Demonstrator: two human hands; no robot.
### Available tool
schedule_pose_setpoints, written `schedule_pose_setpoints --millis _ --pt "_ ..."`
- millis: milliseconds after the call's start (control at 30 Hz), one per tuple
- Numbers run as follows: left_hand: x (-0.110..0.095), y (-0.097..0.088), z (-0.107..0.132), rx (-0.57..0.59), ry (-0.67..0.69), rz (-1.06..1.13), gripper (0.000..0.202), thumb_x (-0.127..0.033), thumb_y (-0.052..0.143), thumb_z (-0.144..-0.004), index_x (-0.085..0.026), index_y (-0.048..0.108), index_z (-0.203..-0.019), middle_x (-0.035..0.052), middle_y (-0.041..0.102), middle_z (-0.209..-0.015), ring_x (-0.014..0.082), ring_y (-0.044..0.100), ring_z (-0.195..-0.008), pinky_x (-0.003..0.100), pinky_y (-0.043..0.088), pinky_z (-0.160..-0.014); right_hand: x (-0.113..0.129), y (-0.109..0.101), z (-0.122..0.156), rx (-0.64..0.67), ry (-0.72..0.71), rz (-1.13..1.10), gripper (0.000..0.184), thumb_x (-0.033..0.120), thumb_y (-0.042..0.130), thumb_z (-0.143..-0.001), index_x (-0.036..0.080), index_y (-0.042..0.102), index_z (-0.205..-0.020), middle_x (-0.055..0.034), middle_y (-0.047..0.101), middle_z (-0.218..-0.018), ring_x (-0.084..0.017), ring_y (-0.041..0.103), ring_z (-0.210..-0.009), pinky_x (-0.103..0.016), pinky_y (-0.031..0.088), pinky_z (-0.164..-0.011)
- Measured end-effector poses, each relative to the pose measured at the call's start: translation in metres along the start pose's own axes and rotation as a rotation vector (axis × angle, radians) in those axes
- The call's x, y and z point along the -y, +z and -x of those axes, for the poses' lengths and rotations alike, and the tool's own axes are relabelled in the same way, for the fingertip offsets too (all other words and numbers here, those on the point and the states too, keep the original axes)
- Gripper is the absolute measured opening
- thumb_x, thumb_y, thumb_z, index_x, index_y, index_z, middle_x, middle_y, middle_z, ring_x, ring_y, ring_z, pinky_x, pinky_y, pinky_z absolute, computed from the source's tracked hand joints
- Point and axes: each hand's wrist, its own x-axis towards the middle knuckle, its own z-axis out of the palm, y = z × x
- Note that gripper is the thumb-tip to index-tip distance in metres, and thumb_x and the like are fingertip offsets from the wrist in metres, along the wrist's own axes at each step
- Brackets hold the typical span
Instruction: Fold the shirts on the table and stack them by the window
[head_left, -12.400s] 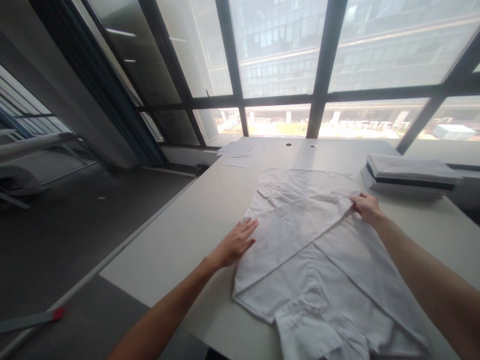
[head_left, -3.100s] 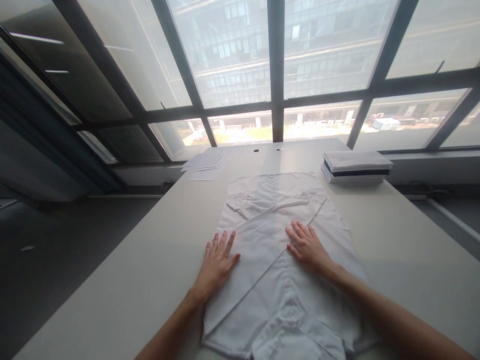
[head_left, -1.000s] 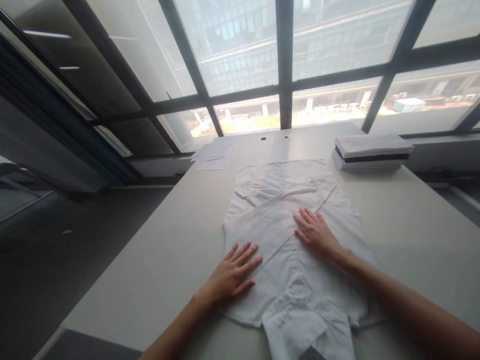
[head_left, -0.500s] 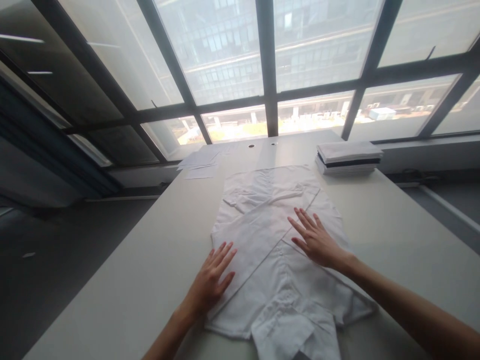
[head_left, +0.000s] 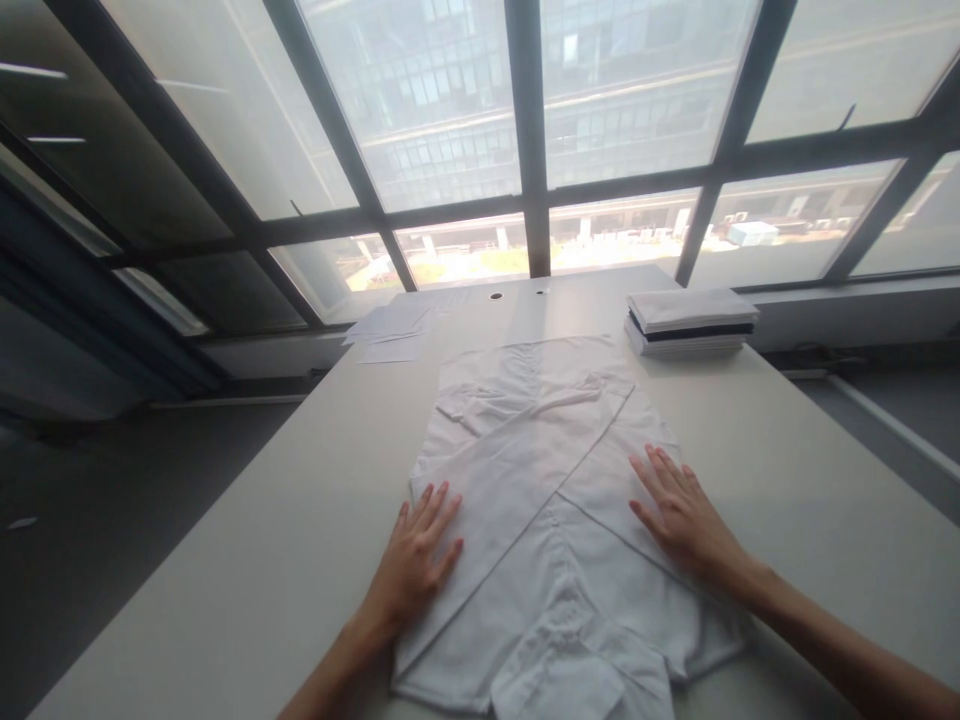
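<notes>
A white shirt (head_left: pixel 517 470) lies spread on the white table (head_left: pixel 300 500), its collar toward me at the bottom edge of the view. Both sleeves are crossed diagonally over the body, and creases run across its far part. On the shirt's left edge my left hand (head_left: pixel 420 550) rests flat, fingers apart. My right hand (head_left: pixel 682 520) lies on the right edge, also with spread fingers. Neither hand grips the cloth. The lowest part of the collar is cut off by the frame.
At the table's far right stands a stack of folded cloth (head_left: pixel 690 322), white with a dark layer. Several white paper sheets (head_left: pixel 390 328) lie at the far left. Two round holes pierce the far tabletop. Beyond it are large windows (head_left: pixel 442 110); a dark curtain (head_left: pixel 97 300) hangs at left.
My right hand has moved right, from the middle of the shirt out to its right edge. My left hand stays at the left edge. The view has shifted slightly.
</notes>
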Motion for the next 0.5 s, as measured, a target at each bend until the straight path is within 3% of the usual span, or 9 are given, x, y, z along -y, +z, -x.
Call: schedule_pose_setpoints --millis 267,500 --pt "0.000 0.005 -0.007 0.028 -0.026 -0.059 0.058 -0.041 0.043 -0.102 -0.032 0.031 -0.159 0.0074 0.029 -0.164 0.0348 0.027 -0.151 0.065 0.029 -0.116 -0.004 0.009 -0.006 0.029 0.003 0.037 0.068 0.060 0.034 -0.100 0.021 0.040 -0.155 -0.0166 0.031 -0.163 -0.032 0.022 -0.153 -0.056 0.021 -0.121" --pt "0.011 0.008 -0.054 0.048 -0.047 -0.058 0.056 -0.041 0.040 -0.103 -0.028 0.036 -0.157 0.0089 0.027 -0.165 0.0338 0.025 -0.152 0.067 0.026 -0.116 -0.016 0.012 -0.055 0.058 0.017 0.053 0.066 0.055 0.034 -0.101 0.017 0.041 -0.154 -0.0208 0.031 -0.162 -0.033 0.024 -0.152 -0.058 0.018 -0.120"
